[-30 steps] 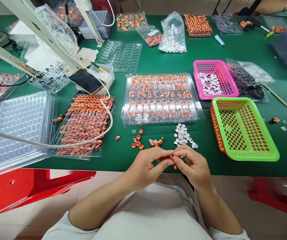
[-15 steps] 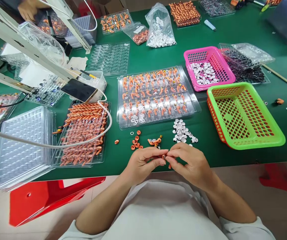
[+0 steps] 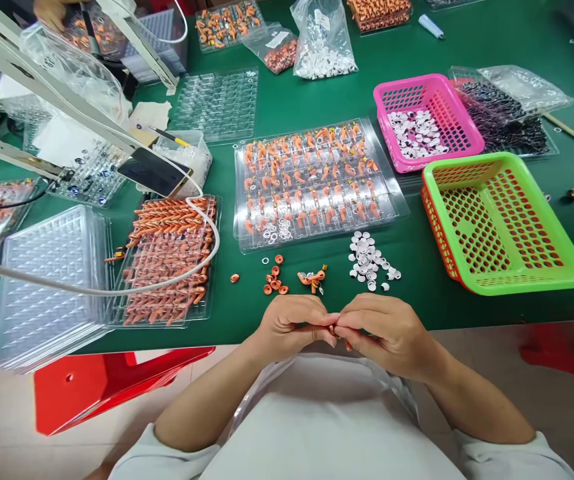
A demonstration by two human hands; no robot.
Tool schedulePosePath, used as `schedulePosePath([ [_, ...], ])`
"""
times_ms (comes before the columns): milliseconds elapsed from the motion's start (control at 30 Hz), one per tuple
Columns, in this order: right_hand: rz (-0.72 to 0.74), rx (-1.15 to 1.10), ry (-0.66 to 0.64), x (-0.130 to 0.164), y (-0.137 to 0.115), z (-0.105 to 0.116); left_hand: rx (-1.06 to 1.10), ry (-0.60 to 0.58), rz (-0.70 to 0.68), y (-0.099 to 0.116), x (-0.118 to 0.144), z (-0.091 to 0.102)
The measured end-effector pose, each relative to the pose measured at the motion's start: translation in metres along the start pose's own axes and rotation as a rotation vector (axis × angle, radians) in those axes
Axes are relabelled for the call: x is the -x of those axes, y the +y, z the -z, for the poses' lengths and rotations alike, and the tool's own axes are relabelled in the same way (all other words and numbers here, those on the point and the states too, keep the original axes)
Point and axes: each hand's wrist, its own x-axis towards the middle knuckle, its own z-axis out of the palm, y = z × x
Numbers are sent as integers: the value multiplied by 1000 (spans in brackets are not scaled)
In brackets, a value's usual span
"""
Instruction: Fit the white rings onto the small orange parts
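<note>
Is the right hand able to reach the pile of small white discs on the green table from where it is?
Probably yes. The white discs lie just beyond the right hand with only bare green table between, though its fingers now pinch a small orange part together with the left hand.

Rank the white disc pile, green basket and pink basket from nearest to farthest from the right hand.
From the right hand:
1. White disc pile, just ahead on the table.
2. Green basket, to the right.
3. Pink basket, farther back, behind the green one.
</note>
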Motion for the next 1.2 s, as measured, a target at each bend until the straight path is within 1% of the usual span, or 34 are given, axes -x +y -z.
schedulePosePath([
  [200, -23, -21, -18, 2, 6, 0, -16, 68, 3, -1, -1, -3],
  [267, -21, -24, -9, 1, 8, -2, 7, 86, -5, -3, 0, -3],
  [300, -23, -21, 5, 1, 9, -2, 15, 98, 14, -4, 1, -3],
  [367, -36, -5, 56, -2, 9, -4, 33, 137, 108, -4, 2, -4],
  [467, -93, 13, 130, -6, 7, -5, 99, 217, 322, 0, 2, -5],
  [533, -151, -3, 132, -8, 5, -4, 165, 251, 425, 2, 0, -6],
  [567, -178, -22, 126, -9, 4, -3, 198, 260, 451, 4, -1, -6],
  [733, -268, -52, 118, -3, 3, -3, 325, 277, 458, 5, -3, -6],
  [867, -315, -37, 178, 1, 4, -8, 333, 286, 499, 4, -3, -9],
  [967, -349, -46, 225, 1, 4, -9, 354, 318, 565, 4, -4, -11],
  [1200, -432, 4, 227, 1, 9, -8, 356, 351, 702, 6, -13, -15],
])
